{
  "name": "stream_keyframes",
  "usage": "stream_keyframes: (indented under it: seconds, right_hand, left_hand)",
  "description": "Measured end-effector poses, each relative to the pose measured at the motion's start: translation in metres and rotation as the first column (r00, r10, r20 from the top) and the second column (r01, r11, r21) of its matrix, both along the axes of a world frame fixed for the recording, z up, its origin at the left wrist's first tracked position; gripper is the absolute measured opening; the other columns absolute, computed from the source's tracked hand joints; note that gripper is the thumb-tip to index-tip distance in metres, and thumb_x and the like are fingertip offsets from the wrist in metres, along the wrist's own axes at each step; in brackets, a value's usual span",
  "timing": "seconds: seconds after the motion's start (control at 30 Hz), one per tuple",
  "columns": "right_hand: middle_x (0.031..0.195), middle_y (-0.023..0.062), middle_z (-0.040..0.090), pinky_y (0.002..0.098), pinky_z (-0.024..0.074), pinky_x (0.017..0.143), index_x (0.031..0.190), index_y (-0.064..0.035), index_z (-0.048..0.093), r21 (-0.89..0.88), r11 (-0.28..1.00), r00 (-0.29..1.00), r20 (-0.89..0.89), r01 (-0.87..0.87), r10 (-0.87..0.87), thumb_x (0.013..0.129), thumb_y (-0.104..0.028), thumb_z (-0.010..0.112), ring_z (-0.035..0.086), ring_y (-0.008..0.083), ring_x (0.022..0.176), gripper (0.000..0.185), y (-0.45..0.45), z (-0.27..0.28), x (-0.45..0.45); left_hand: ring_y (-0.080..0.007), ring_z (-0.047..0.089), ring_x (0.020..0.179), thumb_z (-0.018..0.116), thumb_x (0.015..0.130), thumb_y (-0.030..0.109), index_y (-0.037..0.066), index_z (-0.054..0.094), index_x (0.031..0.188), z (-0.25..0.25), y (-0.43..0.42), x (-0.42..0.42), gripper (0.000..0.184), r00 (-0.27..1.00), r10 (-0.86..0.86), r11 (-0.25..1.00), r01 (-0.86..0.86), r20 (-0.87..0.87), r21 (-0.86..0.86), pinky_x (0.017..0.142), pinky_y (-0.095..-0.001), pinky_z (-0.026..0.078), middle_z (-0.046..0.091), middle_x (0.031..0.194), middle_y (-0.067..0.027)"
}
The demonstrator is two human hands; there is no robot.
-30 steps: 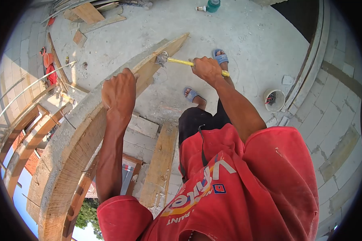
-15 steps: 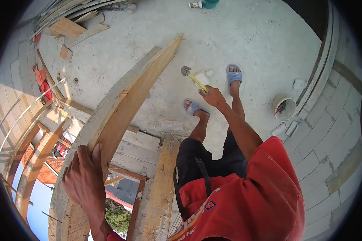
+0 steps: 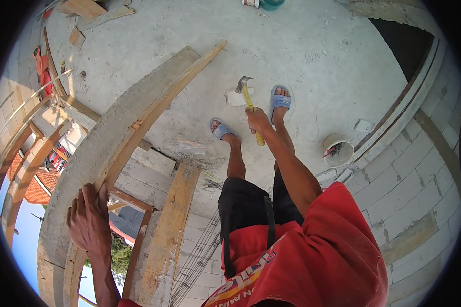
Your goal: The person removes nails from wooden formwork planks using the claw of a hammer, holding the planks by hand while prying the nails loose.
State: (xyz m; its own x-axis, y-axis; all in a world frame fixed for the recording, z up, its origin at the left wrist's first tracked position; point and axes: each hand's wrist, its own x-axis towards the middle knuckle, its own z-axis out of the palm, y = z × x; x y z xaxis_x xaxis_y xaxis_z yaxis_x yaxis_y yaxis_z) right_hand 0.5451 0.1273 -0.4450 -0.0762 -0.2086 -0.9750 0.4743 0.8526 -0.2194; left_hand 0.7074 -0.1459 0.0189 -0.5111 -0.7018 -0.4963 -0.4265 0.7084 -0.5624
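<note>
My right hand [image 3: 258, 121] is wrapped round the yellow handle of a claw hammer [image 3: 246, 94], its metal head pointing away from me over the concrete floor. At the left, my left hand [image 3: 88, 217] grips the edge of a long wooden board [image 3: 147, 121], fingers over the top. This board runs along the side of a curved concrete beam [image 3: 105, 127] and tapers to a tip, where a nail sticks out. The hammer head is apart from the board.
A white bucket [image 3: 338, 150] with small dark items stands at the right by a block wall [image 3: 410, 189]. An upright plank [image 3: 170, 225] and a wire rebar cage [image 3: 195, 256] are below centre. Wood scraps [image 3: 84, 7] lie at the upper left.
The hammer has come away from the board and its head has swung upright. My left hand has slid down the beam towards me, and my view has shifted.
</note>
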Motion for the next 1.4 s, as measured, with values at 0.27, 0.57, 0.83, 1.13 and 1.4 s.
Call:
stream_keyframes:
  seconds: [0.27, 0.57, 0.83, 1.13, 1.4]
  right_hand:
    - [0.071, 0.0115, 0.061, 0.0413, 0.0505, 0.051, 0.09, 0.0002, 0.059, 0.115, 0.944, 0.945, -0.069, -0.31, 0.319, 0.1, -0.04, 0.058, 0.059, 0.0245, 0.051, 0.041, 0.024, 0.09, -0.049]
    - [0.089, 0.02, 0.068, 0.0397, 0.0569, 0.062, 0.149, -0.0087, 0.045, -0.169, 0.826, 0.824, -0.312, -0.538, 0.473, 0.106, -0.046, 0.049, 0.071, 0.0238, 0.069, 0.057, -0.115, 0.144, -0.156]
    - [0.113, 0.0306, 0.069, 0.0576, 0.0531, 0.089, 0.128, -0.0037, 0.056, 0.07, 0.329, 0.242, -0.54, -0.942, 0.806, 0.109, -0.039, 0.043, 0.069, 0.0488, 0.103, 0.042, -0.27, 0.0, -0.197]
    - [0.108, 0.0284, 0.07, 0.0592, 0.0548, 0.089, 0.128, -0.0037, 0.055, 0.024, -0.09, -0.091, -0.48, -0.996, 0.872, 0.109, -0.036, 0.042, 0.069, 0.0499, 0.101, 0.039, -0.3, -0.117, -0.178]
    - [0.108, 0.0256, 0.071, 0.0584, 0.0558, 0.088, 0.128, -0.006, 0.057, -0.016, 0.177, 0.146, -0.64, -0.984, 0.754, 0.108, -0.032, 0.046, 0.071, 0.0469, 0.101, 0.035, -0.312, -0.074, -0.176]
  left_hand:
    - [-0.0243, 0.069, 0.075, 0.064, 0.101, 0.04, 0.009, 0.06, 0.093, 0.0, 0.01, 0.012, 0.033, 0.998, -0.039, 0.999, 0.039, -0.053, 0.003, 0.071, -0.0367, 0.055, 0.069, 0.083, -0.0072]
    - [-0.0219, 0.067, 0.092, 0.065, 0.1, 0.036, 0.009, 0.06, 0.113, -0.01, 0.016, 0.013, 0.03, 0.998, 0.026, 0.998, -0.029, 0.058, 0.061, 0.083, -0.0372, 0.054, 0.068, 0.1, -0.0055]
    - [-0.0282, 0.065, 0.102, 0.075, 0.091, 0.019, 0.005, 0.061, 0.126, -0.005, 0.012, 0.001, 0.041, 0.961, 0.19, 0.973, -0.213, 0.201, 0.095, 0.087, -0.0405, 0.052, 0.069, 0.118, -0.0101]
    - [-0.0289, 0.063, 0.1, 0.075, 0.087, 0.019, 0.003, 0.061, 0.128, -0.001, 0.009, -0.012, 0.046, 0.874, 0.369, 0.897, -0.424, 0.315, 0.125, 0.087, -0.0422, 0.05, 0.067, 0.118, -0.013]
    - [-0.0262, 0.061, 0.096, 0.074, 0.089, 0.017, 0.004, 0.061, 0.129, -0.001, 0.0, -0.018, 0.044, 0.867, 0.385, 0.881, -0.447, 0.318, 0.153, 0.086, -0.0415, 0.049, 0.065, 0.113, -0.01]
